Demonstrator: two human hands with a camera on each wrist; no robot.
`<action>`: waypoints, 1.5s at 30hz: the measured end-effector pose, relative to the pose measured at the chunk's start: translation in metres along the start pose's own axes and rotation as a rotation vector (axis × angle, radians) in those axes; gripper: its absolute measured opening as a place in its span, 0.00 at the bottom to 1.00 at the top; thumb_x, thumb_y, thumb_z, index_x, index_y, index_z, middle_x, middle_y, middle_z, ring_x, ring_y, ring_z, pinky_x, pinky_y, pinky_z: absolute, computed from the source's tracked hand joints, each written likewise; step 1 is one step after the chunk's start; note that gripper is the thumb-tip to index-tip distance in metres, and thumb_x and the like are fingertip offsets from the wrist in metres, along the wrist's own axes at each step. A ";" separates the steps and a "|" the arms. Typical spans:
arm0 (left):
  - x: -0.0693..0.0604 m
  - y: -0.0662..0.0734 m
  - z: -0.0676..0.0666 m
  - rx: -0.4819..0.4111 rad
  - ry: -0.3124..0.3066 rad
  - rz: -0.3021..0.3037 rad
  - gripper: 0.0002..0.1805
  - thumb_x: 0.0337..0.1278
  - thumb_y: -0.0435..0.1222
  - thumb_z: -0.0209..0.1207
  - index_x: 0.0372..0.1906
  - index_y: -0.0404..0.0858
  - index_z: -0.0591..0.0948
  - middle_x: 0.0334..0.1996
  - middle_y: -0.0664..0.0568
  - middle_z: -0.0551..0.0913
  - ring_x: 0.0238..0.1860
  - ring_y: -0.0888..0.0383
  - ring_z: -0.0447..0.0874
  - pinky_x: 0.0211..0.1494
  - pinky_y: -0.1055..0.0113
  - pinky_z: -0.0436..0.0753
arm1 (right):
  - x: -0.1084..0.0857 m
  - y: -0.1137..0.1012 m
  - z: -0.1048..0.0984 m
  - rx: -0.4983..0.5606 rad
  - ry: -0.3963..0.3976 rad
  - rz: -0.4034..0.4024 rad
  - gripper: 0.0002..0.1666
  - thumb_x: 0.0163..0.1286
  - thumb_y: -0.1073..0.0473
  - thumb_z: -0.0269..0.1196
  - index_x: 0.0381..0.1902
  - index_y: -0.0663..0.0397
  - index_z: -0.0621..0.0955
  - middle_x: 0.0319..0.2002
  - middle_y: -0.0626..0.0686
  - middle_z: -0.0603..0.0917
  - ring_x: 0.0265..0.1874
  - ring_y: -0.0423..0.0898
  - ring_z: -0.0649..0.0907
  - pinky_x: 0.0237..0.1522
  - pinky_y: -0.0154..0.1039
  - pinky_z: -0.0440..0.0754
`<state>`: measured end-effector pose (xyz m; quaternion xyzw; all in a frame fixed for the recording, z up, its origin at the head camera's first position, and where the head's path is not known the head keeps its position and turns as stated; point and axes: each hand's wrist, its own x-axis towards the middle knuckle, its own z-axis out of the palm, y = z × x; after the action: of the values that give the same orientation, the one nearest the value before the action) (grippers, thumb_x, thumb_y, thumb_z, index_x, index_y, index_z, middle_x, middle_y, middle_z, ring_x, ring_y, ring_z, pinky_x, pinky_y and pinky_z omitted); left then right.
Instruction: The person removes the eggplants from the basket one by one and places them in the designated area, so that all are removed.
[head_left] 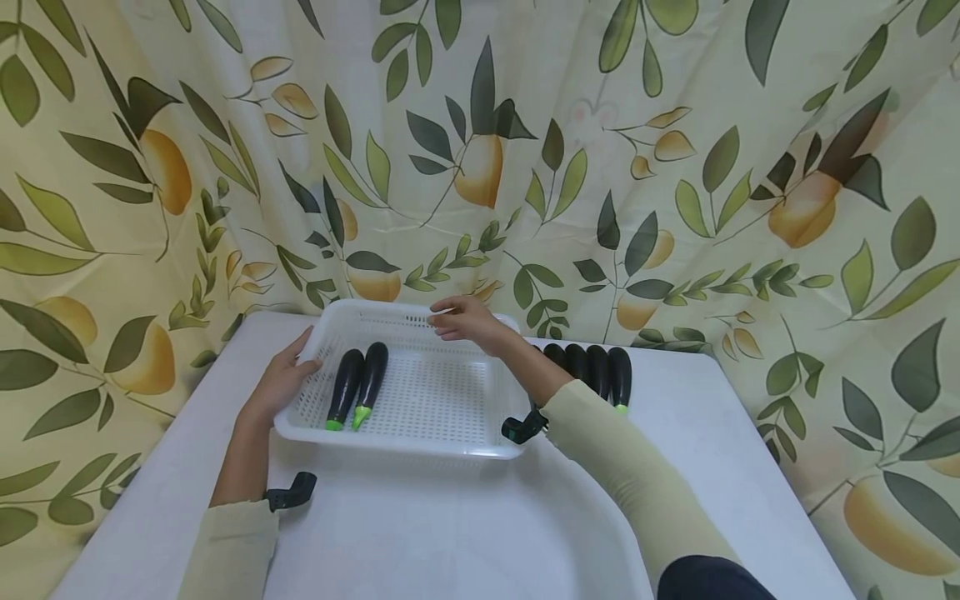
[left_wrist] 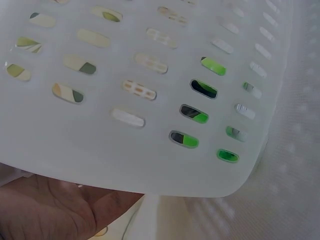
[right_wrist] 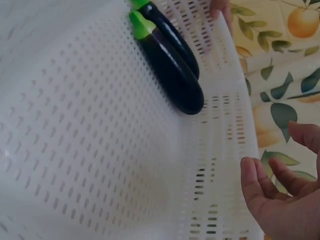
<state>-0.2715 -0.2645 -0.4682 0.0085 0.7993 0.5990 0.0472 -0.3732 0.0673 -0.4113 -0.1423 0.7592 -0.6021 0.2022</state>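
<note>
We see two eggplants (head_left: 371, 382) side by side in basket (head_left: 405, 447), more eggplants (head_left: 597, 371) on table (head_left: 690, 433). Left hand (head_left: 281, 383) grips basket's left rim; right hand (head_left: 472, 323), fingers loosely bent, holds nothing near far rim. We judge eggplants fairly light, firm, slick: best gripped round mid-body.

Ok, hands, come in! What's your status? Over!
Left hand grips the white perforated plastic basket. Right hand holds nothing, near the basket's far side. Two long, dark, green-ended eggplants inside. Beige right sleeve partly hides the eggplant row outside.

Curtained workspace, fruit-print fabric (head_left: 540, 258), white table (head_left: 450, 533)
</note>
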 end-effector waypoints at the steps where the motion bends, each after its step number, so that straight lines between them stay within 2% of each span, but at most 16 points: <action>1: 0.000 0.000 0.000 -0.004 0.000 -0.001 0.37 0.82 0.36 0.46 0.87 0.51 0.47 0.78 0.31 0.61 0.64 0.29 0.79 0.51 0.50 0.89 | 0.002 0.001 0.001 0.001 0.002 0.002 0.31 0.78 0.65 0.63 0.72 0.76 0.71 0.60 0.69 0.82 0.64 0.73 0.77 0.60 0.47 0.84; 8: 0.004 -0.001 0.001 -0.011 0.001 -0.023 0.37 0.82 0.36 0.46 0.87 0.51 0.47 0.78 0.31 0.62 0.64 0.29 0.79 0.50 0.50 0.90 | 0.011 0.006 0.010 -0.010 -0.006 0.009 0.28 0.76 0.65 0.65 0.68 0.75 0.74 0.57 0.67 0.84 0.63 0.72 0.79 0.58 0.46 0.85; 15: 0.006 -0.004 0.003 -0.011 -0.008 -0.024 0.37 0.83 0.36 0.45 0.87 0.51 0.46 0.80 0.33 0.60 0.65 0.29 0.78 0.54 0.48 0.88 | 0.014 0.014 0.020 -0.034 -0.033 0.043 0.28 0.77 0.64 0.65 0.69 0.74 0.74 0.57 0.65 0.85 0.61 0.67 0.81 0.60 0.48 0.84; 23: 0.002 0.001 0.003 0.009 -0.009 -0.007 0.37 0.82 0.36 0.46 0.87 0.50 0.47 0.79 0.32 0.60 0.65 0.29 0.78 0.54 0.48 0.88 | 0.021 0.021 0.027 -0.065 -0.101 0.050 0.30 0.77 0.63 0.65 0.71 0.72 0.73 0.60 0.64 0.85 0.63 0.62 0.81 0.61 0.47 0.83; 30: 0.001 0.002 0.000 0.025 0.001 0.003 0.37 0.82 0.36 0.46 0.87 0.50 0.47 0.80 0.33 0.58 0.66 0.29 0.77 0.54 0.47 0.88 | 0.031 0.029 0.031 -0.071 -0.208 0.030 0.32 0.78 0.65 0.63 0.75 0.70 0.70 0.67 0.66 0.79 0.64 0.55 0.81 0.65 0.48 0.80; 32: 0.001 0.002 0.000 0.021 -0.002 0.001 0.37 0.82 0.36 0.46 0.87 0.50 0.47 0.80 0.33 0.58 0.66 0.29 0.76 0.55 0.48 0.87 | 0.032 0.032 0.034 -0.102 -0.248 0.032 0.33 0.77 0.64 0.63 0.76 0.68 0.69 0.70 0.65 0.77 0.66 0.55 0.80 0.66 0.46 0.79; 40: 0.001 -0.002 -0.001 0.005 0.000 -0.003 0.38 0.82 0.35 0.46 0.87 0.49 0.47 0.79 0.32 0.60 0.66 0.29 0.77 0.54 0.49 0.88 | 0.031 0.040 0.046 -0.256 -0.428 -0.011 0.40 0.77 0.61 0.64 0.82 0.59 0.63 0.80 0.59 0.64 0.78 0.56 0.65 0.73 0.47 0.71; 45: 0.001 -0.001 -0.001 0.009 0.003 -0.016 0.37 0.82 0.35 0.47 0.87 0.50 0.48 0.80 0.33 0.60 0.67 0.29 0.76 0.56 0.46 0.87 | 0.030 0.042 0.047 -0.257 -0.484 -0.025 0.40 0.77 0.63 0.63 0.82 0.60 0.63 0.80 0.59 0.64 0.76 0.57 0.69 0.73 0.46 0.71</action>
<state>-0.2728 -0.2657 -0.4691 0.0013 0.8022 0.5949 0.0506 -0.3763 0.0234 -0.4649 -0.3161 0.7569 -0.4519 0.3506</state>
